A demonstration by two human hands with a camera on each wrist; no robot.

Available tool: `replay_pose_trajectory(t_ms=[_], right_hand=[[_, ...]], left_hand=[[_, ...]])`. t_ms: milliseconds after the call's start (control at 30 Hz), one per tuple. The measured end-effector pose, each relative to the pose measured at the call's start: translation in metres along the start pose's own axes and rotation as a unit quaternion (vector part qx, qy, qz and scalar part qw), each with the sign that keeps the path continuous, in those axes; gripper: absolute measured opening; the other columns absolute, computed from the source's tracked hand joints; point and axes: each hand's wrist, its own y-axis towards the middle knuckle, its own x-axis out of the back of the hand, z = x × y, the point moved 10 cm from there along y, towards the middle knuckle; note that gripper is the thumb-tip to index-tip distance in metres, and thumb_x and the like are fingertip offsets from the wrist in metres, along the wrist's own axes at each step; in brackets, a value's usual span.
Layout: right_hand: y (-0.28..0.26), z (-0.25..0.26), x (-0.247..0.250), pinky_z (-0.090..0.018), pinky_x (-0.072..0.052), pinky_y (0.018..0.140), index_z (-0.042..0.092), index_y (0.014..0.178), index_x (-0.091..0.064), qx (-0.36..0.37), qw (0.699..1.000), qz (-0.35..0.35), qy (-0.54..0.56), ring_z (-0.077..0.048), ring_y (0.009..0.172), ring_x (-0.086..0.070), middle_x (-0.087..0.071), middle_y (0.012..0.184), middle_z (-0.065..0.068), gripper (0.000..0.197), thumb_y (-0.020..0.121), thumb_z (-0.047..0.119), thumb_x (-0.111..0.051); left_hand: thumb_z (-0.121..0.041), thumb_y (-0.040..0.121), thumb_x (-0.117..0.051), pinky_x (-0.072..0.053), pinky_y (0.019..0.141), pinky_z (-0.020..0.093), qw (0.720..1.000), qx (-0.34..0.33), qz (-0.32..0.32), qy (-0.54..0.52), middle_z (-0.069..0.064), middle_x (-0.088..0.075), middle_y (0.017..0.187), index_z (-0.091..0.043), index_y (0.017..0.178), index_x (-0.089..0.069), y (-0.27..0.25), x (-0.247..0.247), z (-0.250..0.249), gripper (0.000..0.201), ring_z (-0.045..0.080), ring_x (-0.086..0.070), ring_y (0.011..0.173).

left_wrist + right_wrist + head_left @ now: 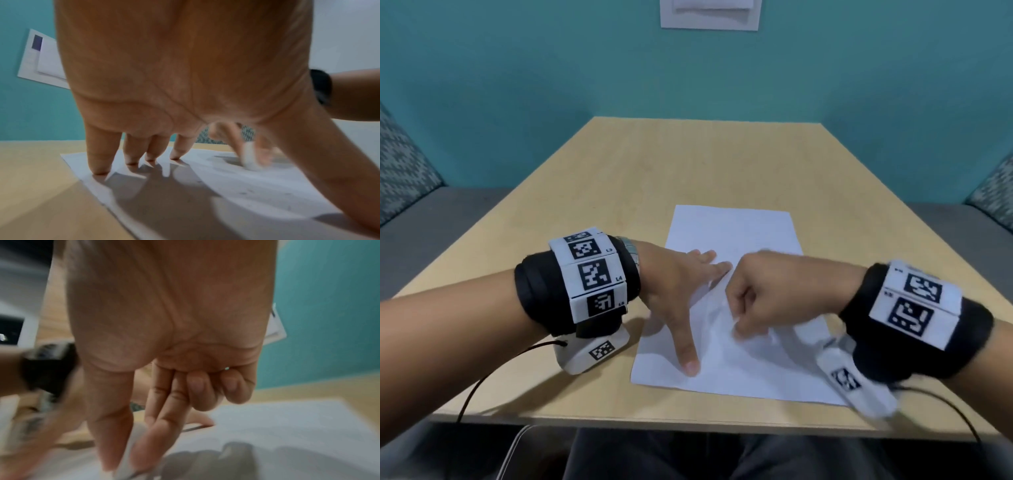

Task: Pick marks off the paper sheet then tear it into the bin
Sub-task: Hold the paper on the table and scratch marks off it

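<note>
Head view first: a white paper sheet (726, 308) lies flat on a tan table (619, 192), near the edge by the person, a bit toward 5 o'clock from the table's middle; the left hand (674, 287) comes in from 9 o'clock and lies spread on the sheet, fingers straight and apart, thumb tip pressing down toward 6 o'clock; the right hand (767, 291) comes in from 3 o'clock with its fingers curled over the middle of the sheet, and it is blurred; both wrists wear black bands with white blocks of black squares; a teal wall (517, 85) stands at 12 o'clock with a white panel (710, 15) on it.

Left wrist view: the left hand's fingertips (100, 170) stand on the paper near its edge, stretched out, holding nothing; their dark shadows fall on the sheet; at 3 o'clock the right hand's finger and thumb pinch a small white lump (249, 156) against the paper; it is too blurred to tell what the lump is; faint grey specks show on the sheet.

Right wrist view: two fingers and the thumb (111, 426) point down and close together at the paper; the other two fingers are curled into the palm; the fingertips are smeared, so the thing they hold cannot be made out here.
</note>
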Motion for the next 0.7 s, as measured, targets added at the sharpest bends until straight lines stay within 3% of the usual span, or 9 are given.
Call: replay_pose_trajectory(t_ms=[100, 233, 367, 467, 600, 700], right_hand=[[0.002, -0.013, 0.017, -0.027, -0.049, 0.056, 0.009, 0.07, -0.074, -0.028, 0.998, -0.057, -0.006, -0.01, 0.054, -0.055, -0.074, 0.068, -0.005, 0.012, 0.076, 0.019, -0.079], [-0.005, 0.012, -0.015, -0.025, -0.049, 0.057, 0.01, 0.076, -0.074, 0.017, 0.999, 0.039, 0.024, -0.006, 0.054, -0.055, -0.076, 0.07, -0.003, 0.011, 0.08, 0.019, -0.078], [0.001, -0.022, 0.019, -0.025, -0.046, 0.055, 0.009, 0.066, -0.071, -0.038, 0.998, -0.055, 0.016, -0.006, 0.048, -0.052, -0.072, 0.061, -0.001, 0.015, 0.076, 0.018, -0.077], [0.002, -0.024, 0.014, -0.023, -0.045, 0.051, 0.011, 0.063, -0.067, -0.042, 0.997, -0.063, 0.029, -0.006, 0.046, -0.051, -0.063, 0.049, 0.003, 0.016, 0.076, 0.014, -0.075], [0.0, -0.03, 0.016, -0.029, -0.047, 0.056, 0.006, 0.069, -0.07, -0.052, 0.995, -0.073, 0.043, -0.013, 0.051, -0.053, -0.071, 0.064, -0.008, 0.012, 0.074, 0.015, -0.076], [-0.005, -0.015, 0.005, -0.026, -0.049, 0.058, 0.012, 0.073, -0.071, -0.012, 0.998, -0.047, 0.031, -0.003, 0.051, -0.053, -0.07, 0.062, 0.008, 0.015, 0.078, 0.023, -0.08]], left_hand=[[-0.064, 0.048, -0.095, -0.004, 0.128, 0.043, 1.0, 0.007, 0.005, 0.004, -0.013, 0.023, 0.169, -0.047, 0.16, 0.014, -0.001, -0.001, 0.001, 0.156, 0.004, 0.02, 0.153], [-0.065, 0.046, -0.095, -0.008, 0.128, 0.043, 1.0, 0.014, 0.008, 0.013, -0.013, 0.024, 0.169, -0.049, 0.16, 0.008, 0.0, 0.0, 0.001, 0.155, 0.004, 0.016, 0.155], [-0.067, 0.047, -0.094, -0.008, 0.128, 0.045, 0.998, 0.033, 0.012, 0.047, -0.013, 0.022, 0.169, -0.045, 0.159, 0.019, -0.001, 0.002, -0.002, 0.16, 0.006, 0.012, 0.156], [-0.069, 0.052, -0.091, -0.007, 0.128, 0.046, 0.998, 0.038, 0.017, 0.048, -0.011, 0.025, 0.169, -0.041, 0.159, 0.023, -0.002, 0.001, -0.005, 0.158, 0.006, 0.017, 0.155], [-0.075, 0.053, -0.087, -0.006, 0.128, 0.047, 0.999, 0.037, 0.005, 0.031, -0.01, 0.026, 0.168, -0.038, 0.159, 0.023, 0.0, -0.002, -0.007, 0.158, 0.007, 0.021, 0.154], [-0.074, 0.051, -0.088, -0.008, 0.127, 0.047, 0.999, 0.039, 0.006, 0.035, -0.009, 0.028, 0.168, -0.043, 0.158, 0.022, 0.001, -0.002, -0.006, 0.157, 0.009, 0.02, 0.155]])
